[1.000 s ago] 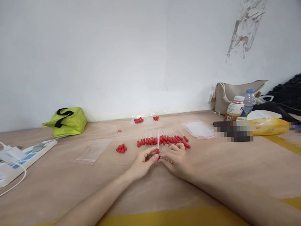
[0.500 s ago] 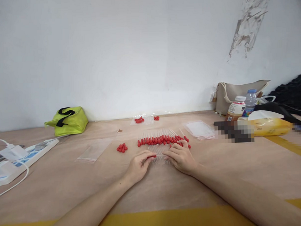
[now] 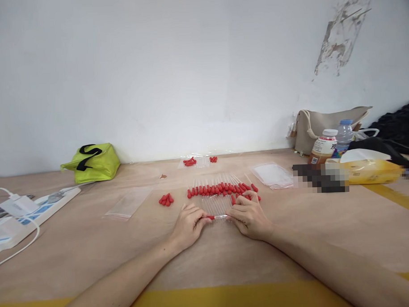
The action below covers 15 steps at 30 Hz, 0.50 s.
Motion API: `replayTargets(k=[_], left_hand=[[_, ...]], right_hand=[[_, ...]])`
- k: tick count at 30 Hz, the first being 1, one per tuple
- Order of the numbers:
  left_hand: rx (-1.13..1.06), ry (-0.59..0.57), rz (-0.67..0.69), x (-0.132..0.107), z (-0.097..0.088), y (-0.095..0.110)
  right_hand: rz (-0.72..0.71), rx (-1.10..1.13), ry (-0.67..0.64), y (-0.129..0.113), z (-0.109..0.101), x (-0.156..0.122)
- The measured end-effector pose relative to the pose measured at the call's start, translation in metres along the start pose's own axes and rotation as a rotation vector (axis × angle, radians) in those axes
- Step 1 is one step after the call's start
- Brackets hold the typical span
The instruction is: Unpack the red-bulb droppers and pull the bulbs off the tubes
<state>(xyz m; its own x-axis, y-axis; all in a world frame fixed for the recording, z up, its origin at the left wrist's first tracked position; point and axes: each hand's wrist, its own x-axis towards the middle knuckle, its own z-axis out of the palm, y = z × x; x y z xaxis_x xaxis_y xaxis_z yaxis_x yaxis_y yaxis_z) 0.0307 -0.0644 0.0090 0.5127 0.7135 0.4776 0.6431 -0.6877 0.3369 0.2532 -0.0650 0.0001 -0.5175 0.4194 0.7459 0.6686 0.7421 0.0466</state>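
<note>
Left grip (image 3: 188, 224): just left of the frame's centre, low over the desk (image 3: 76, 247), fingertips pinched shut on the red-bulb end of a dropper (image 3: 216, 217).
Right grip (image 3: 251, 217): just right of centre, fingers curled and closed on the clear glass end of the same dropper.
Dropper: lies level between the two hands, bulb to the left and tube to the right, at or just above the desktop; whether it touches, I cannot tell.
Change: a second ago it stood upright between the fingertips with the bulb low. It has since been turned flat and brought down toward the lower middle of the frame.
Reading: bulb and tube look joined, so this piece seems finished and on its way down beside the others.
Laid-out row (image 3: 222, 188): red-bulbed droppers side by side just above the hands, clear tubes fanning toward them.
Loose bulbs (image 3: 166, 199): a small red heap left of the row, apart from it.
Flat plastic bag (image 3: 127, 204): further left.
Stack of bags (image 3: 272, 175): right of the row.
Green pouch (image 3: 92, 163): left by the wall.
Bottles (image 3: 325, 147): far right.
</note>
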Motion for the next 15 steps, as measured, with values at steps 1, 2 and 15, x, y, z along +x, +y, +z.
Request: replayTargets(k=[1, 2, 15], left_hand=[[-0.001, -0.004, 0.005, -0.001, 0.000, 0.000], [-0.003, -0.007, 0.012, -0.001, -0.001, 0.000], [-0.014, 0.141, -0.118, -0.002, -0.017, -0.020]], right_hand=[[-0.001, 0.006, 0.000, 0.000, 0.000, 0.000], [-0.003, 0.011, 0.000, 0.000, 0.000, 0.000], [0.168, 0.068, 0.039, 0.016, -0.002, -0.010]])
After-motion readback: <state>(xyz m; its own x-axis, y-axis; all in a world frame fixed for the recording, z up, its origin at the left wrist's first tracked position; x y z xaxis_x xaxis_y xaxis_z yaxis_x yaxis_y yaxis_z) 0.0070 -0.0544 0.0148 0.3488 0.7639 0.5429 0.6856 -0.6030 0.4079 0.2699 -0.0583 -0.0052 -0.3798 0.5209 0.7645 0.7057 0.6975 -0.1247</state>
